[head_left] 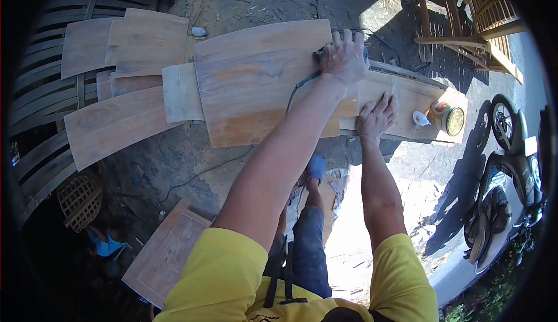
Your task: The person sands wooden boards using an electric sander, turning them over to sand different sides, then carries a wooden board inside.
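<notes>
My left hand is wrapped over a dark corded power tool, mostly hidden under the palm, at the right end of a large wooden panel. Its cord runs down across the panel. Lower and to the right, my right hand lies with fingers spread on a long pale board, holding nothing. Near that board's right end are an open can and a small white lid-like piece.
More wooden panels lie at left on a slatted bench. A framed panel and a woven basket are lower left, near a partly visible person. Wooden furniture stands upper right, a motorcycle at right.
</notes>
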`<state>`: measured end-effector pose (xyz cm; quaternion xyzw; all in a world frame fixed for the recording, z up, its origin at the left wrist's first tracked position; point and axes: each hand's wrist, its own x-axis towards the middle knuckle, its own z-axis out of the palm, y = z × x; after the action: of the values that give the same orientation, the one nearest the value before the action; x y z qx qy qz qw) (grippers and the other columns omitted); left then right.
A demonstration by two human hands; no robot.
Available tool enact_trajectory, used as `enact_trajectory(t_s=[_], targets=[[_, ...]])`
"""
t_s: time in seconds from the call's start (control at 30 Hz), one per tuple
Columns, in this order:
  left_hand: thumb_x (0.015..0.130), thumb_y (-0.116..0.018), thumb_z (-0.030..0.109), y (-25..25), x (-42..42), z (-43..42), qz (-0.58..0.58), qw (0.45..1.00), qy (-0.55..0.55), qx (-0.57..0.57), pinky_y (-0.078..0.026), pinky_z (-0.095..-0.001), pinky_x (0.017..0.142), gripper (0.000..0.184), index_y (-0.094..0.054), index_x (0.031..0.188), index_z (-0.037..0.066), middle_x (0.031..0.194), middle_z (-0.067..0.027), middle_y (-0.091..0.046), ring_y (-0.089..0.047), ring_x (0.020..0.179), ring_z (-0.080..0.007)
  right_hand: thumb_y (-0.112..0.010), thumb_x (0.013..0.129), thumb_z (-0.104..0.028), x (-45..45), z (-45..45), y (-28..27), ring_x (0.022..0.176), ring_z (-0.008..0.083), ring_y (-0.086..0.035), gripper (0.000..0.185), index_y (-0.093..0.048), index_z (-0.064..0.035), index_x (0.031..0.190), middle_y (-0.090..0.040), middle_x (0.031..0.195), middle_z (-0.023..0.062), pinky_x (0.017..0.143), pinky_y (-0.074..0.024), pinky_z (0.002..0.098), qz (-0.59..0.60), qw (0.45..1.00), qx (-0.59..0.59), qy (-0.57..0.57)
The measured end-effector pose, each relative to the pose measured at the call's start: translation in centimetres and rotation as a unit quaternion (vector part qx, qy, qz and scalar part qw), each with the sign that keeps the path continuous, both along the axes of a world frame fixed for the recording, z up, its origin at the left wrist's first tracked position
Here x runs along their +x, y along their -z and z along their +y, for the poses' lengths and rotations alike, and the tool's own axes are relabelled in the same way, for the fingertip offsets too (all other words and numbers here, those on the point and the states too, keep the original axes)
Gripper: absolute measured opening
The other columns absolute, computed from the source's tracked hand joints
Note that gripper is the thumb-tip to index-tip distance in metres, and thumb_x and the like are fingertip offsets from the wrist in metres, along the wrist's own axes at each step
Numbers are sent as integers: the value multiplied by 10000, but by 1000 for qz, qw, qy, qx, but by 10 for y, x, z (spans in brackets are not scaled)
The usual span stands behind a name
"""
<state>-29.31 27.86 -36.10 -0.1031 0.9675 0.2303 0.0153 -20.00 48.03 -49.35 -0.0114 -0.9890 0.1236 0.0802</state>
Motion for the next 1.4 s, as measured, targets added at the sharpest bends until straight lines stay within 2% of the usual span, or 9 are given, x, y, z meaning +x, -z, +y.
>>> enact_trajectory(t_s=[0.17,0.37,0.47,0.6,0.67,0.8,1.0,1.1,1.4], targets=[[880,-733,395,-17,20,-89,-17,992,-114,-57,-556,-537,981,460,-645,1213,89,1237,-161,-649,-643,1214,-372,-589,989,-293,0,-1,-1,1525,385,-332,635,-444,-88,1572,-388,1629,192,1262,-229,554,10,1000,2,-7],[882,-735,428,-15,55,-206,-48,945,-302,-113,-551,-549,976,488,-637,1189,61,1265,-175,-636,-662,1177,-400,-592,985,-294,0,-2,-2,1525,380,-334,645,-433,-91,1577,-385,1631,188,1265,-226,565,5,1000,-13,0],[884,-734,439,-18,66,-224,-29,927,-356,-113,-538,-546,995,509,-635,1202,54,1269,-193,-642,-669,1164,-410,-592,984,-293,0,-3,-3,1523,380,-336,649,-429,-92,1579,-386,1630,189,1265,-225,570,2,1000,-11,4],[886,-728,432,-21,38,-182,-65,935,-333,-107,-531,-540,1013,535,-636,1246,47,1291,-201,-644,-638,1241,-385,-591,983,-296,1,-2,-4,1524,380,-335,650,-430,-92,1579,-387,1628,189,1268,-221,570,7,1000,-7,0],[884,-735,476,-10,17,-150,-32,949,-287,-125,-551,-534,981,541,-646,1252,89,1280,-176,-678,-671,1210,-389,-588,985,-297,0,-2,-4,1525,383,-331,651,-428,-88,1580,-386,1627,190,1271,-217,570,4,1000,-16,-2],[913,-722,421,-16,-11,-64,-31,974,-224,-34,-554,-546,989,500,-635,1248,59,1299,-189,-643,-621,1270,-383,-580,991,-301,-1,-1,-5,1525,384,-330,644,-428,-88,1580,-386,1627,191,1270,-217,571,4,1000,-15,-16],[863,-787,364,-1,12,28,-4,995,-102,11,-564,-528,970,547,-572,1246,38,1270,-176,-576,-573,1252,-395,-563,1010,-304,1,-4,0,1525,382,-336,620,-435,-87,1576,-390,1627,192,1259,-236,559,5,1000,-10,-15],[839,-797,338,5,35,25,43,994,-99,17,-565,-543,959,534,-579,1233,51,1256,-176,-568,-577,1226,-387,-538,1026,-308,0,-2,-1,1510,396,-359,596,-445,-106,1579,-399,1624,195,1240,-259,559,14,1000,-7,-15],[867,-772,364,-16,147,-120,-22,967,-250,-32,-569,-567,905,474,-599,1194,66,1206,-184,-606,-616,1178,-410,-513,1035,-330,1,-5,3,1487,404,-376,589,-450,-132,1585,-400,1638,179,1235,-273,558,6,1000,2,2]])
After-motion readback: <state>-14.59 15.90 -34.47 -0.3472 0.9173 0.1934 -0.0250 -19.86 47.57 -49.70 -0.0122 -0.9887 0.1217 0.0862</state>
